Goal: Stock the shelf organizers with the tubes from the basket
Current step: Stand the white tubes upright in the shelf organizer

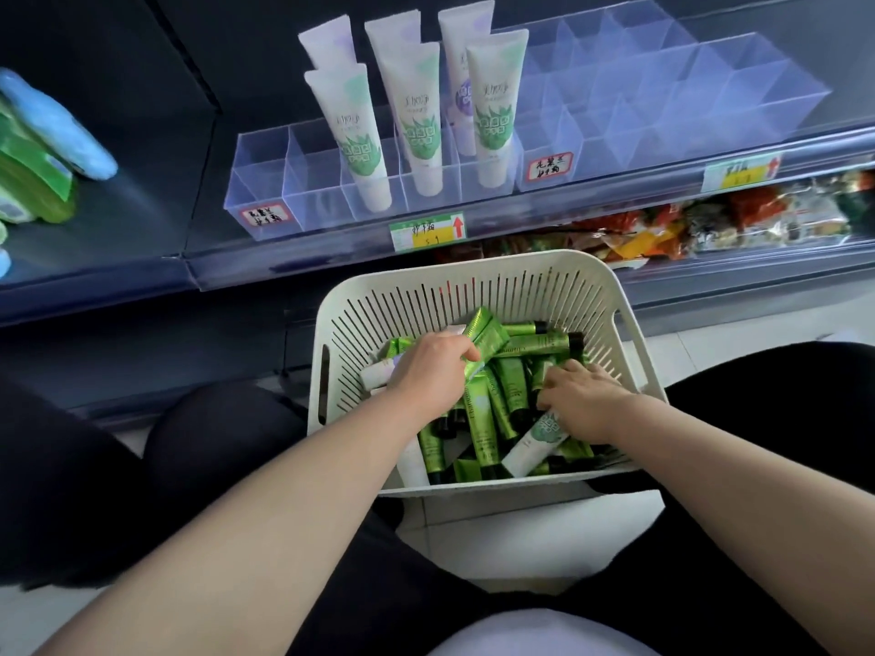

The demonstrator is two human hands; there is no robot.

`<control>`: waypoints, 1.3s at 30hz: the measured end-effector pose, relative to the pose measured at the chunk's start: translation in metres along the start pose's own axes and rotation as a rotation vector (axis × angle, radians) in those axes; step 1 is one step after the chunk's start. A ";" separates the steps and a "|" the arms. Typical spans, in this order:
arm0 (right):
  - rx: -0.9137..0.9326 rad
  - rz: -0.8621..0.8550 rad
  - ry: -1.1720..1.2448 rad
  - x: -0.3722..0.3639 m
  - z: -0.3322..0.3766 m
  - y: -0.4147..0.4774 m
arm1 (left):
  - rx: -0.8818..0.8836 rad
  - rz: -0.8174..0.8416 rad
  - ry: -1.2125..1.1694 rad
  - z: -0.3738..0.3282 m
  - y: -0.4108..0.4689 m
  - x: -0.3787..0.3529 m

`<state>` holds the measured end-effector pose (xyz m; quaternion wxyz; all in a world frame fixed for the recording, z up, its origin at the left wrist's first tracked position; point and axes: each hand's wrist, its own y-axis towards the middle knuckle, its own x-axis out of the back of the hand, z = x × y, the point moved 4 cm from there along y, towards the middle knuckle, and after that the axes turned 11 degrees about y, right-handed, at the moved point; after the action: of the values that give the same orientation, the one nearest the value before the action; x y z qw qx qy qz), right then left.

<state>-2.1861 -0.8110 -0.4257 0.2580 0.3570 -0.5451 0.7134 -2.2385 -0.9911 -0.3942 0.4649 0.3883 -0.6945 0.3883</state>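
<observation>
A white slotted basket [473, 281] sits on the floor below the shelf, holding several green tubes and a few white ones. My left hand [428, 366] is inside it at the left, gripping a shiny green tube [483, 331] that sticks up toward the back. My right hand [584, 400] reaches into the right side, fingers curled down among the tubes, resting over a white tube with a green print [532, 442]. On the shelf, a clear divided organizer [265, 182] holds several upright white tubes [416, 116]. A second clear organizer [663, 101] stands to its right.
Handwritten red-bordered labels [550, 166] are stuck on the organizer fronts, and price tags [428, 232] sit on the shelf edge. Green and blue packs [42, 149] lie on the shelf at left. Snack packets [663, 229] fill the shelf below. My dark-clothed knees flank the basket.
</observation>
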 end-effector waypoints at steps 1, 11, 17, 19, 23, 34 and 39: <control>0.005 0.008 -0.019 -0.002 -0.001 0.001 | 0.022 0.010 -0.005 0.003 -0.001 -0.002; 0.026 0.002 -0.133 0.001 0.002 0.003 | 0.061 -0.039 0.002 0.014 0.002 0.007; -0.029 -0.079 0.105 0.023 0.000 -0.005 | 0.090 -0.052 -0.009 0.019 0.002 0.005; -0.056 -0.116 0.247 0.039 0.001 -0.007 | 0.144 -0.070 -0.010 0.024 0.002 0.005; -0.031 -0.278 0.658 0.063 0.003 -0.009 | 0.296 -0.031 0.015 0.036 0.002 0.003; -0.022 -0.556 0.983 0.057 -0.002 0.009 | 0.438 0.223 0.022 0.051 0.025 -0.027; 0.016 -0.535 0.971 0.052 0.003 0.013 | 0.524 0.268 -0.036 0.052 0.030 -0.035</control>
<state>-2.2269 -0.8187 -0.3913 0.6492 0.1148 -0.2485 0.7096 -2.2743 -1.0201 -0.4463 0.2812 0.4067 -0.6237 0.6055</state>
